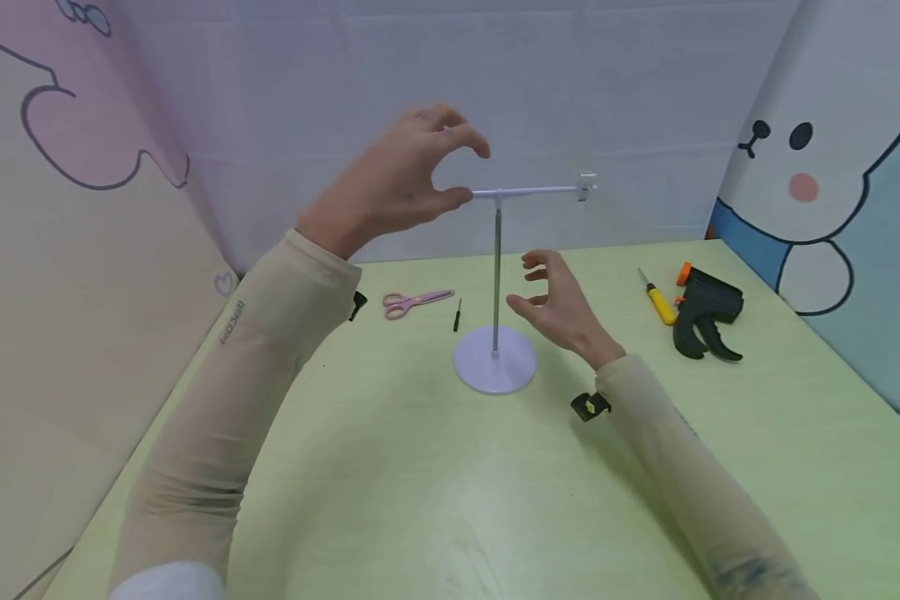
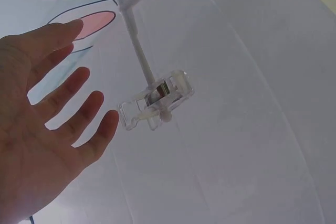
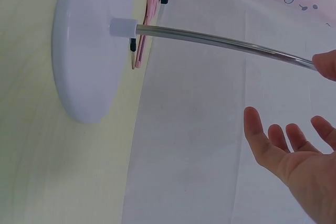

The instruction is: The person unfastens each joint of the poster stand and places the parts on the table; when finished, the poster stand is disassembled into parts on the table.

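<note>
Beside stand [image 1: 495,367], fingers [image 1: 538,275] spread, empty.

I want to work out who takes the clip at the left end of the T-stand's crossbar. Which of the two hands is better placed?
Probably the left hand: it is raised at the crossbar, fingers spread beside the clear clip. The right hand is open lower down, by the pole.

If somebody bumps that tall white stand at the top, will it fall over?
Probably it would wobble: the stand has a thin tall pole and a wide crossbar up high. Its round flat base likely steadies it against light nudges. The left hand by the crossbar could tip it with a firm push.
</note>
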`<state>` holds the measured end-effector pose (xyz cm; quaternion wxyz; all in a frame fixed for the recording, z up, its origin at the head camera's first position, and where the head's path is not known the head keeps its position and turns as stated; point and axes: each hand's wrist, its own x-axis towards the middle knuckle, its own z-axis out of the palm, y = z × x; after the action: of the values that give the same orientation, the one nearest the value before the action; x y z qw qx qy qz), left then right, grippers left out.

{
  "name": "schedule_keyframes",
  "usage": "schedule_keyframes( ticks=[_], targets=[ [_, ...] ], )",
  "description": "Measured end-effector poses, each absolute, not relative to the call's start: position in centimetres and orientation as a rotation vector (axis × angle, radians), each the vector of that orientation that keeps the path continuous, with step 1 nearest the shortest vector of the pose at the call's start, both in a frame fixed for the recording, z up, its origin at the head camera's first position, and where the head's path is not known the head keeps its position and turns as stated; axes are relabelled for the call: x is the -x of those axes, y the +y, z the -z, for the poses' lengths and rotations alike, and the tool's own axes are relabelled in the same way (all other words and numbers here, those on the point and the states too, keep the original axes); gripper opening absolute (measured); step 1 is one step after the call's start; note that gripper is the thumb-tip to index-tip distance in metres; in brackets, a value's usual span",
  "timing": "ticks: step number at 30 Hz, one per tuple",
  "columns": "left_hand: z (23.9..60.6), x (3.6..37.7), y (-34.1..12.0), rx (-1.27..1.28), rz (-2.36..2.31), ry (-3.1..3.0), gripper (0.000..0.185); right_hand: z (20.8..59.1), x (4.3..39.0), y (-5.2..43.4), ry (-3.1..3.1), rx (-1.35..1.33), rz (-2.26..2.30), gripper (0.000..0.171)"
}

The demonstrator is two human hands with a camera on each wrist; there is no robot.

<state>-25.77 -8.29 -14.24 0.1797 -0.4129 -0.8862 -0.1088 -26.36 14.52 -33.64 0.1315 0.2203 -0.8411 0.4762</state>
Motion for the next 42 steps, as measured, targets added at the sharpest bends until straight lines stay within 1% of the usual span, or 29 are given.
schedule_keyframes(
  ticks=[7, 15, 19, 24, 26, 33, 39, 42],
  targets=[
    [14.1, 27.0, -6.4, 1.332, 0.248, -2.544, 0.032, 33.5, 26.4, 13.7, -2.426, -0.626, -1.414, 0.056],
    [12.6, 27.7, -4.2, 1.461, 0.083, -2.646, 0.034, 33.4, 26.4, 13.3, -2.378, -0.634, -1.461, 0.046],
    [12.3, 27.7, -3.7, 1.504, 0.093, -2.743, 0.034, 32.4, 25.6, 12.9, -2.378, -0.648, -1.484, 0.043],
    [12.2, 27.9, -3.6, 1.509, 0.118, -2.803, 0.036, 30.6, 23.8, 11.9, -2.393, -0.652, -1.501, 0.039],
    [12.2, 28.1, -3.6, 1.510, 0.117, -2.817, 0.036, 30.5, 23.8, 11.7, -2.393, -0.648, -1.506, 0.038],
    [12.1, 28.2, -3.6, 1.451, 0.103, -2.905, 0.038, 33.1, 26.3, 12.2, -2.371, -0.668, -1.534, 0.036],
    [12.0, 28.2, -3.4, 1.418, 0.099, -2.996, 0.040, 33.6, 26.6, 12.1, -2.383, -0.688, -1.486, 0.023],
    [12.0, 28.2, -3.5, 1.411, 0.132, -3.016, 0.043, 33.6, 26.5, 11.9, -2.392, -0.693, -1.493, 0.020]
  ],
)
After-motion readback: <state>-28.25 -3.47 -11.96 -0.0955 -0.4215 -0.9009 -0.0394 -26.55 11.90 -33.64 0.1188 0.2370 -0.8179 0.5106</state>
